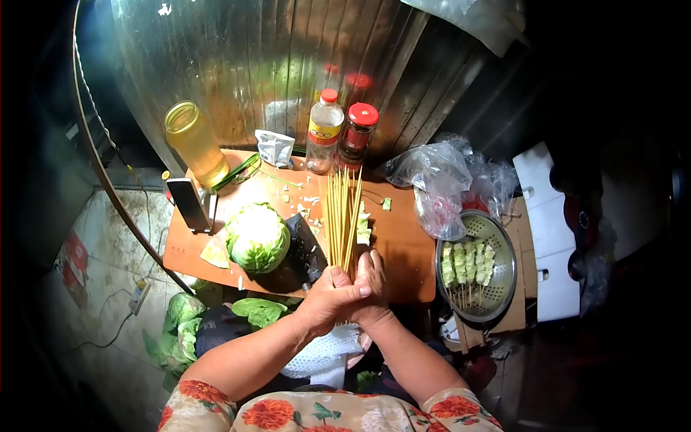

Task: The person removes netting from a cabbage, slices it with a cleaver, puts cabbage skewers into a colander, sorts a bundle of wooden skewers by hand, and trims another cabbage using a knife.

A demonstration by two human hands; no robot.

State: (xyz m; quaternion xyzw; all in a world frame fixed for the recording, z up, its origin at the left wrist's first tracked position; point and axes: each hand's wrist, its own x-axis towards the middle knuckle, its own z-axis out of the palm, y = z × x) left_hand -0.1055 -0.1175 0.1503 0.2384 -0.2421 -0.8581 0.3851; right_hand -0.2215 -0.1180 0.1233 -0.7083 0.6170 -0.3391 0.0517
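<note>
Skewers point(338, 223) point lengthwise away (slightly fanned).

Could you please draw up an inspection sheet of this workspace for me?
Surface: orange-brown table, strewn with green scraps.
Job's things: bundle of thin sticks, held tips up; cabbage head on the table; colander at right, holding loaded skewers.
Clutter: phone propped up, jar of yellowish liquid, red-capped bottle, red-lidded jar, plastic bags.
Hands: left hand and right hand together, closed around the sticks' lower ends.
Cables: dark cord running across the floor to a power strip.
Surroundings: metal wall behind; leafy cabbages at lower left; edges too dark to judge.
</note>
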